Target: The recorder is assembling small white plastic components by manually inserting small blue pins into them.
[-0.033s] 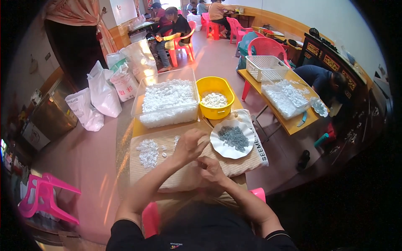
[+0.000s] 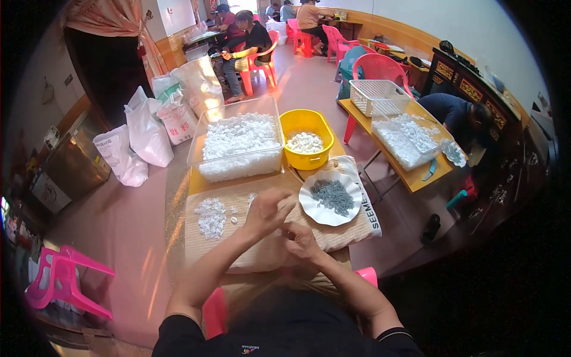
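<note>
"Left grip [image 2: 267, 210] has shifted a touch lower and leftward in the head view. And the other?"

"Right grip [image 2: 301, 241] sits just beside it, nearer the body, fingers bent inward."

"Holding anything?"

"I cannot tell for either; the left is blurred, and anything pinched there is too small to make out."

"Where are the grey pieces [image 2: 333, 199]?"

"Heaped on a scalloped white plate [image 2: 324, 219], ahead and right of both, the heap's longer axis running far left to near right. Left fingers come just beside its rim. White rings [image 2: 211, 219] lie left of the left one, on the padded counter [image 2: 330, 238]."

"Arms?"

"Both forearms angle inward, hands above the padding."
</note>
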Tool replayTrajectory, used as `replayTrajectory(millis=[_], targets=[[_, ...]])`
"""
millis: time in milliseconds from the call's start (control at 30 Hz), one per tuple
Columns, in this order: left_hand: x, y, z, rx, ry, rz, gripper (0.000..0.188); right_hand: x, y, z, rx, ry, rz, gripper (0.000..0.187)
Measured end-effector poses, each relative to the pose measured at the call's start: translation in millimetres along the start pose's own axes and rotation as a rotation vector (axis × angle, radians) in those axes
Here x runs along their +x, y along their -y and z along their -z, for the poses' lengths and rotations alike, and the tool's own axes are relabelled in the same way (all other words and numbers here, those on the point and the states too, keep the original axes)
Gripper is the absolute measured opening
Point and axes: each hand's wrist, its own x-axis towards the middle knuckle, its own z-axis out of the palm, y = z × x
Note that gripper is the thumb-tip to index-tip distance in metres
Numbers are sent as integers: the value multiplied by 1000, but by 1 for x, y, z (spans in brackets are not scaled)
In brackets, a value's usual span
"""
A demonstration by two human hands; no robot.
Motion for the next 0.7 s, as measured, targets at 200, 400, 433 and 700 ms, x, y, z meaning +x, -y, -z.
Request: replayTrajectory(millis=[200,400,433,700], targets=[[-63,-6,1,-293,-38,488,27,4,15,-2,-22,21,-61,24],[-91,3,-5,-492,-28,595,28,1,19,-7,-37,12,-12,28],[-92,3,-5,-496,-30,596,28,0,20,-7,-51,25,4,28],[-101,7,1,-1015,-39,793,30,1,29,-8,-81,98,-1,30]])
